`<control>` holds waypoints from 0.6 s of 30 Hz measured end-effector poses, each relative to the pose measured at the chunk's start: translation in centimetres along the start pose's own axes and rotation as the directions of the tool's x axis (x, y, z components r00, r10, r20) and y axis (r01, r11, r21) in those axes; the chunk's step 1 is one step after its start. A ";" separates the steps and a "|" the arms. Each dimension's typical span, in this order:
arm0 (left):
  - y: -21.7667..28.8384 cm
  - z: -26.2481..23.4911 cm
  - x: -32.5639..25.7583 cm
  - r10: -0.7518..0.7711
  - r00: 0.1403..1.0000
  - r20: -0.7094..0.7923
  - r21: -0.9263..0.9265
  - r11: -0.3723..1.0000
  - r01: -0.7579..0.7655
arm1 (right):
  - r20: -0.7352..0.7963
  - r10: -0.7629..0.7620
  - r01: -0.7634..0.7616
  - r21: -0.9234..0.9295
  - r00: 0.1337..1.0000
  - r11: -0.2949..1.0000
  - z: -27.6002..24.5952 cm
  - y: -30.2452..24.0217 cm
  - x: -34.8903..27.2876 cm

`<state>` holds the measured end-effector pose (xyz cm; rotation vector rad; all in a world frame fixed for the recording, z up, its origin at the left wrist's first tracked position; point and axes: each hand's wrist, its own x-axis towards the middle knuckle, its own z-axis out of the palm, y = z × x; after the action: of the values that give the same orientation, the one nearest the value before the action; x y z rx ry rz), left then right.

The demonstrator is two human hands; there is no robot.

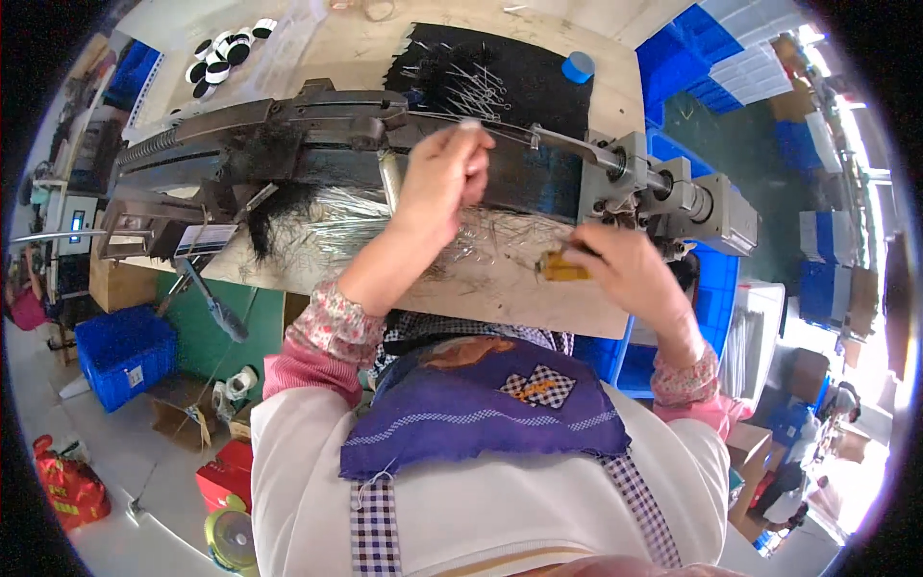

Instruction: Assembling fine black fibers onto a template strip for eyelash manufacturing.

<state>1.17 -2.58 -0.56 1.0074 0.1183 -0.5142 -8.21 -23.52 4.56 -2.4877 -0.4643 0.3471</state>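
Observation:
My left hand [442, 183] is raised over the long metal machine [317, 125], fingers pinched together on a thin wire or pin near the machine's rod. My right hand [625, 274] rests on the wooden bench [538, 298] and grips a small yellowish-brown tool [562, 266]. Loose thin metal pins [481, 240] lie scattered on the bench between both hands. A tuft of black fibre [274, 216] hangs off the machine to the left.
A black mat with more pins [500, 77] and a blue tape roll [578, 66] lie behind the machine. Black-and-white discs [226, 53] sit far left. Blue crates [120, 351] stand on the floor at left and right [692, 48]. Motor block [711, 212] at right.

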 end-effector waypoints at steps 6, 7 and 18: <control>-0.4 -0.6 -0.6 0.232 0.966 -0.118 0.023 0.973 -0.231 | -0.516 -0.419 0.261 -0.351 0.747 0.899 -3.5 -1.1 10.6; -0.3 -0.4 -0.6 0.206 0.971 -0.122 0.020 0.978 -0.205 | -0.441 -0.411 0.256 -0.369 0.797 0.893 -2.7 -0.5 12.9; -0.7 -0.6 -0.4 0.202 0.966 -0.158 -0.042 0.976 -0.211 | 0.001 -0.127 0.111 0.473 0.992 0.874 -2.7 -1.5 15.6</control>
<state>0.56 -2.24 -1.30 0.9883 0.1617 -0.2409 6.49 -17.45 5.33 -1.9700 -0.4775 0.3978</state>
